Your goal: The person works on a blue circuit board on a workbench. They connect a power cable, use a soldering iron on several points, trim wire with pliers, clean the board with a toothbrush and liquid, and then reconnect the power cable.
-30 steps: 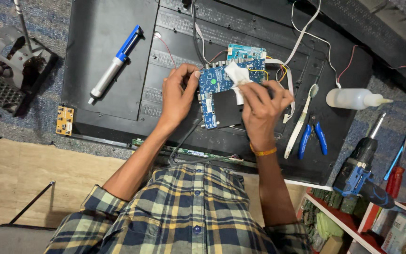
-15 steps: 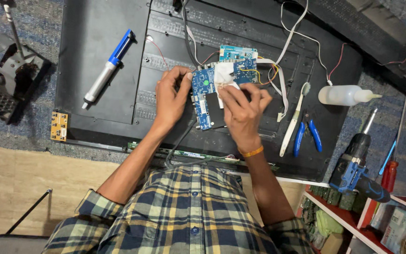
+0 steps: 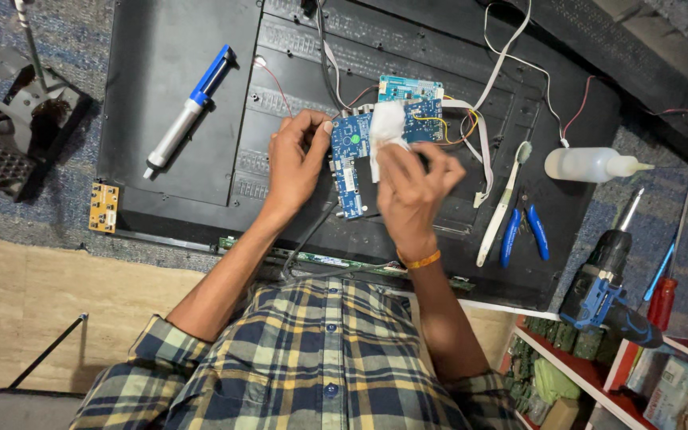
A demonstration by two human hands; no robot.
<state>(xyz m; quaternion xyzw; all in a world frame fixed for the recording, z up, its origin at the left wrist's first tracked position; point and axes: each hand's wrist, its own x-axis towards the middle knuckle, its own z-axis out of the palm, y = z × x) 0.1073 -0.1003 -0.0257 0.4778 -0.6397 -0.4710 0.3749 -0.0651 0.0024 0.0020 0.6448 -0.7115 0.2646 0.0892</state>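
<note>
Lifting white cloth (image 3: 386,127) higher off blue board (image 3: 353,163), right hand (image 3: 412,187) pinching it, left hand (image 3: 296,163) steadying board.

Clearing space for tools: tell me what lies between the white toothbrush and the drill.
In the head view, blue-handled pliers lie between the toothbrush and the drill.

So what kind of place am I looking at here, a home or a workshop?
Most likely an electronics repair workshop. A flat screen's opened back panel lies on the floor with a blue circuit board exposed; the right hand holds a white cloth on it. A desoldering pump and cordless drill lie nearby.
</note>
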